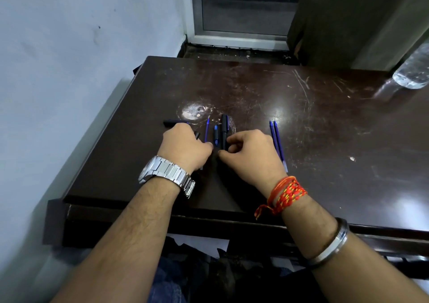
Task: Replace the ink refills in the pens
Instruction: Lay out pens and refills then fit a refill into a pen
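Both hands rest curled on the table point(301, 121): left hand point(185, 147) over a black pen piece point(171, 123), right hand point(251, 154) pinching a black pen point(224, 128); two refills point(277, 140) lie just right of it

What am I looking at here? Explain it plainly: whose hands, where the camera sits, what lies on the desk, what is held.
There is no machine here. A person wears one camera on the head, looking down at both hands over a dark, scratched desk. The left hand, with a metal watch, rests over a black pen part. The right hand, with red threads at the wrist, touches the lower end of a black pen. Between them lie a blue refill and a short blue pen piece. Two more blue refills lie to the right, and a plastic bottle sits at the far corner. Whether either hand truly grips anything cannot be told.
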### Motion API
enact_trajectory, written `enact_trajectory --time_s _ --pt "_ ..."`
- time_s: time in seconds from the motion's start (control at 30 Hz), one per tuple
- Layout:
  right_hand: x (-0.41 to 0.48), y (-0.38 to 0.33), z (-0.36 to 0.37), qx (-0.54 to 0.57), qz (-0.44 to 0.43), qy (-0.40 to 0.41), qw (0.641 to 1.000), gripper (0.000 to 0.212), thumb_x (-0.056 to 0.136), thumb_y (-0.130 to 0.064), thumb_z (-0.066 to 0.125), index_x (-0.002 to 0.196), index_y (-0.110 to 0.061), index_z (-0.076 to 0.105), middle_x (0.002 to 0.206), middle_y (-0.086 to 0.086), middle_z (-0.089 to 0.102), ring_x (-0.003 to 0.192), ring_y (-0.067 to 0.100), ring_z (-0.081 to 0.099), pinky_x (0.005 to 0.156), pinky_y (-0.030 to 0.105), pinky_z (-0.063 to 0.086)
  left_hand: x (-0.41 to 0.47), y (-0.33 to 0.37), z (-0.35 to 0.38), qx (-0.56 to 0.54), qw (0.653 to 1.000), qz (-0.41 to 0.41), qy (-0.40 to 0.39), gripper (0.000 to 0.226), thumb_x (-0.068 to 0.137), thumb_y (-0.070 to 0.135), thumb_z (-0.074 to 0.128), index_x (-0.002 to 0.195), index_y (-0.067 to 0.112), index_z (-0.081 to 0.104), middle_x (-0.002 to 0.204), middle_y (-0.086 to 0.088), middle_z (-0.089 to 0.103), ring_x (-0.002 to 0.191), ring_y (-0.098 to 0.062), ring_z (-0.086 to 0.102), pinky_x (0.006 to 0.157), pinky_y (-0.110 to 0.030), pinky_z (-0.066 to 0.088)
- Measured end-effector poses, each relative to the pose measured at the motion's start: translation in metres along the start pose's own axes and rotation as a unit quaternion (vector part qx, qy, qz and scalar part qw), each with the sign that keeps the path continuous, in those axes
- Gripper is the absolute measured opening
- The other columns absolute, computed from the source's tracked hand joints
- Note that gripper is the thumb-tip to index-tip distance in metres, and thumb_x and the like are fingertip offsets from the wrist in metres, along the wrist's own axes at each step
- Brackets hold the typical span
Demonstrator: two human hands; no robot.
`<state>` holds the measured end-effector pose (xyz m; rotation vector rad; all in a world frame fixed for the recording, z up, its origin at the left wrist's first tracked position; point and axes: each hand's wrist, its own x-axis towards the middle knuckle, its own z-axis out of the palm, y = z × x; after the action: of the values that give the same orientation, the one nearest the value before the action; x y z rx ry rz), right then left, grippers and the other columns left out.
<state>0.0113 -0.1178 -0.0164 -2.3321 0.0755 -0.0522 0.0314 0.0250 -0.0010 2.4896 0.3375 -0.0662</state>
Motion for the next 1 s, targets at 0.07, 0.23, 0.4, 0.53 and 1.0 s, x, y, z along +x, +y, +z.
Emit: enact_trajectory --time_s 0.07,0.23,0.4,0.53,1.0 --pt "0.000 0.000 0.000 -0.002 -0.002 -0.001 1.000 0.033 0.076 -0.030 0.074 0.106 -0.016 0.074 0.076 -0.010 0.065 0.078 0.004 0.061 0.056 -0.003 0.031 0.000 0.000 0.000 0.003 1.000 0.001 0.002 0.024 0.077 0.030 0.073 0.076 0.006 0.068 0.054 0.003 0.059 0.054 -0.005 0.053 0.041 -0.021 0.032" --pt "-0.001 -0.001 -0.001 0.005 -0.008 -0.001 1.000 0.032 0.076 -0.040 0.076 0.099 -0.018 0.074 0.074 -0.012 0.065 0.070 -0.005 0.058 0.050 -0.001 0.037 0.000 0.001 0.000 -0.002 1.000 0.003 0.001 0.025 0.076 0.030 0.074 0.077 0.006 0.068 0.060 0.002 0.060 0.057 -0.008 0.054 0.041 -0.022 0.032" --pt "0.000 -0.001 -0.004 0.008 -0.003 0.008 1.000 0.030 0.076 -0.044 0.075 0.090 -0.018 0.074 0.073 -0.007 0.068 0.072 0.004 0.063 0.059 0.006 0.041 0.000 0.000 0.000 -0.003 1.000 0.010 0.014 0.028 0.076 0.033 0.073 0.074 0.006 0.068 0.053 0.006 0.056 0.052 -0.002 0.049 0.040 -0.019 0.028" --pt "0.004 0.001 -0.021 -0.010 0.013 0.049 0.999 0.022 0.077 -0.037 0.073 0.079 -0.015 0.074 0.065 -0.010 0.066 0.071 0.007 0.065 0.067 0.017 0.050 -0.003 0.005 -0.002 -0.037 0.998 0.017 0.045 0.027 0.079 0.032 0.068 0.076 0.006 0.070 0.052 0.005 0.059 0.050 0.001 0.050 0.034 -0.014 0.030" --pt "0.021 0.047 -0.080 -0.039 0.188 0.036 0.981 0.010 0.078 -0.016 0.078 0.073 -0.008 0.072 0.059 0.008 0.070 0.042 0.011 0.066 0.040 0.019 0.050 -0.020 0.024 0.015 -0.299 0.951 0.061 -0.049 0.019 0.090 0.014 0.053 0.100 0.021 0.068 0.042 0.016 0.057 0.044 -0.009 0.062 0.050 -0.022 0.052"
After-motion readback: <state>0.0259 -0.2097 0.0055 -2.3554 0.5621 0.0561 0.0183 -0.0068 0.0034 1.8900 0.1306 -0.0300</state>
